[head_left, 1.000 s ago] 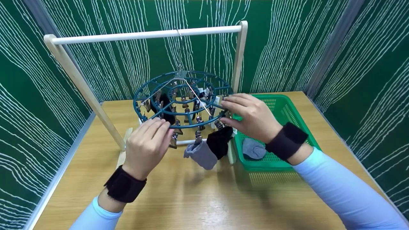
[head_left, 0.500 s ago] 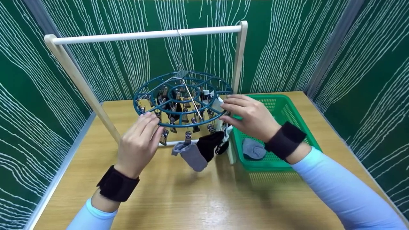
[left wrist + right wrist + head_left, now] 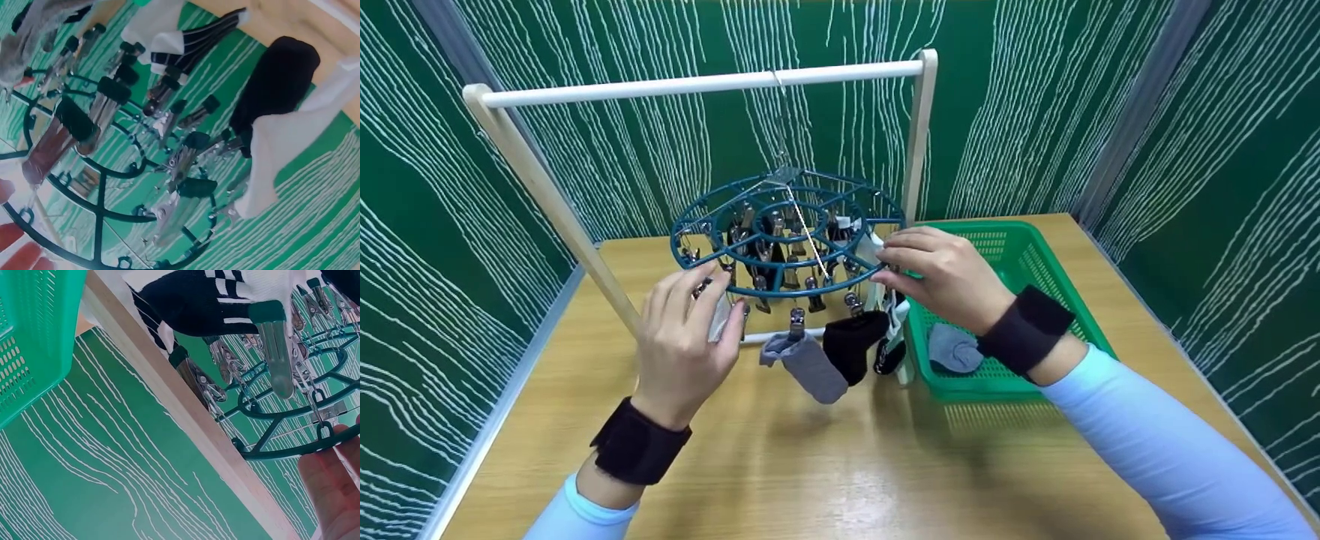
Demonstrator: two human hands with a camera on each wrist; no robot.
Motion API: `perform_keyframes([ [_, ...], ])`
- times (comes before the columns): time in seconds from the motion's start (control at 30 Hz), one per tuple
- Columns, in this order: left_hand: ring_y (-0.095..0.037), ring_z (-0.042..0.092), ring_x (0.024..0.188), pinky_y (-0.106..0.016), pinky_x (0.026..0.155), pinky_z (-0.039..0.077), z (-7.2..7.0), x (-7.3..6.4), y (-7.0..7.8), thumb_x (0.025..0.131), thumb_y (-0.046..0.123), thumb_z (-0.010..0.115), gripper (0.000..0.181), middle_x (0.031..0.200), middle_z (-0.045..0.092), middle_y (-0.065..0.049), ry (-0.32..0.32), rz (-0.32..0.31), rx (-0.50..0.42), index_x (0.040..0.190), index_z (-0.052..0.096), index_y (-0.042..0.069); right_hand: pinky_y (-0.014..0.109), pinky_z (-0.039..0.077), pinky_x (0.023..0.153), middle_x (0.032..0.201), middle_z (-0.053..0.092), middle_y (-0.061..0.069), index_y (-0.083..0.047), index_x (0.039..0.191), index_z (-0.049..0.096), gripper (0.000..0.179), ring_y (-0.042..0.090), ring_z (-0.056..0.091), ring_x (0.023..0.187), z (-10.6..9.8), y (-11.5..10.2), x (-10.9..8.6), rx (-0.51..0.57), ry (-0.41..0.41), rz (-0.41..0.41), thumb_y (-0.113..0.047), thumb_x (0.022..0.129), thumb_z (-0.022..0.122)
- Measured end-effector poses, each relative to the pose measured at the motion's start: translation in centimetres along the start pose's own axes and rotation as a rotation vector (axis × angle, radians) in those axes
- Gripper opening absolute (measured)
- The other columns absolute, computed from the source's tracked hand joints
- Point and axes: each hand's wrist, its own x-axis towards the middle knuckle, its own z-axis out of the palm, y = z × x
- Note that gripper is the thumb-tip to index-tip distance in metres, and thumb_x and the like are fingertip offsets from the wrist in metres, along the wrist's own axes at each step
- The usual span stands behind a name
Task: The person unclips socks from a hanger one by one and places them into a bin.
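1. Head view: the left hand, thumb and fingers apart, is held beside the clip hanger.
2. It is hung from the white bar, seemingly so socks dangle.
3. Its right edge is pinched by the right hand, presumably for steadiness.

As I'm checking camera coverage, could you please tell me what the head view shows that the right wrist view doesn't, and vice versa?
Only the head view: the left grip, white rail, and gray sock in the green basket.
Only the right wrist view: clear checks on a black-and-white sock.
Both: the green basket, round clip hanger and right grip.
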Motion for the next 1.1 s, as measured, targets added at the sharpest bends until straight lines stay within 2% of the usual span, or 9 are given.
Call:
perform_keyframes([
  [0.07,-0.04,0.065,0.099,-0.051,0.084,0.055,0.1,-0.1,0.5,0.09,0.005,0.082,0.03,0.111,0.073,-0.023,0.017,0.019,-0.01,0.117,0.074,-0.006,0.048,0.067,0.09,0.108,0.082,0.019,0.001,0.111,0.083,0.025,0.035,0.079,0.101,0.0,0.0,0.0,0.0,0.001,0.001,-0.018,0.095,0.085],
  [0.17,-0.035,0.064,0.088,-0.045,0.075,0.055,0.3,-0.4,1.1,0.097,0.01,0.076,0.022,0.1,0.071,-0.019,0.013,0.055,-0.076,0.112,0.07,-0.006,0.049,0.067,0.09,0.107,0.082,0.02,0.001,0.111,0.083,0.025,0.035,0.079,0.1,0.0,0.0,-0.1,-0.002,0.006,0.004,-0.018,0.095,0.086],
  [0.23,-0.031,0.066,0.082,-0.041,0.071,0.057,0.6,-0.5,1.6,0.1,0.012,0.073,0.02,0.094,0.071,-0.017,-0.014,0.072,-0.131,0.108,0.069,-0.005,0.049,0.067,0.09,0.107,0.082,0.02,0.001,0.111,0.083,0.026,0.036,0.079,0.1,0.0,-0.1,-0.1,-0.006,0.01,0.005,-0.019,0.095,0.086],
  [0.33,-0.029,0.071,0.081,-0.04,0.071,0.063,1.0,-0.7,2.1,0.099,0.014,0.076,0.021,0.092,0.074,-0.015,-0.1,0.055,-0.194,0.106,0.069,-0.004,0.049,0.067,0.09,0.107,0.082,0.02,0.001,0.111,0.083,0.026,0.036,0.079,0.101,0.1,0.0,-0.1,-0.011,0.014,0.003,-0.018,0.094,0.086],
  [0.43,-0.03,0.076,0.087,-0.042,0.077,0.066,1.2,-0.7,2.6,0.096,0.015,0.082,0.028,0.098,0.078,-0.017,-0.231,-0.019,-0.235,0.111,0.071,-0.005,0.049,0.067,0.09,0.107,0.082,0.02,0.001,0.112,0.082,0.026,0.036,0.079,0.101,0.1,-0.1,-0.1,-0.011,0.016,-0.002,-0.018,0.094,0.086],
  [0.53,-0.031,0.079,0.096,-0.043,0.086,0.068,1.3,-0.6,3.0,0.098,0.017,0.082,0.034,0.109,0.079,-0.019,-0.382,-0.148,-0.313,0.12,0.07,-0.006,0.049,0.067,0.09,0.107,0.082,0.02,0.001,0.111,0.083,0.025,0.035,0.079,0.1,0.1,-0.1,-0.1,-0.011,0.016,-0.005,-0.018,0.095,0.086],
  [0.67,-0.031,0.079,0.105,-0.044,0.093,0.066,1.5,-0.3,3.2,0.102,0.015,0.078,0.036,0.118,0.079,-0.022,-0.505,-0.302,-0.454,0.128,0.069,-0.008,0.047,0.067,0.09,0.106,0.082,0.018,0.0,0.11,0.083,0.023,0.034,0.079,0.101,0.1,-0.1,-0.2,-0.014,0.02,-0.01,-0.018,0.096,0.084],
  [0.87,-0.028,0.078,0.102,-0.041,0.088,0.067,1.8,0.5,3.0,0.103,0.013,0.076,0.031,0.116,0.08,-0.018,-0.596,-0.403,-0.576,0.126,0.072,-0.007,0.047,0.067,0.09,0.106,0.082,0.018,-0.001,0.109,0.083,0.022,0.033,0.079,0.101,0.2,-0.1,-0.3,-0.02,0.03,-0.021,-0.018,0.096,0.084],
  [1.1,-0.026,0.08,0.093,-0.036,0.082,0.068,2.0,1.0,2.8,0.1,0.01,0.079,0.027,0.109,0.082,-0.017,-0.62,-0.464,-0.605,0.119,0.076,-0.008,0.047,0.067,0.091,0.108,0.082,0.018,0.0,0.11,0.082,0.024,0.034,0.079,0.101,0.2,-0.1,-0.3,-0.025,0.017,-0.021,-0.02,0.096,0.085],
])
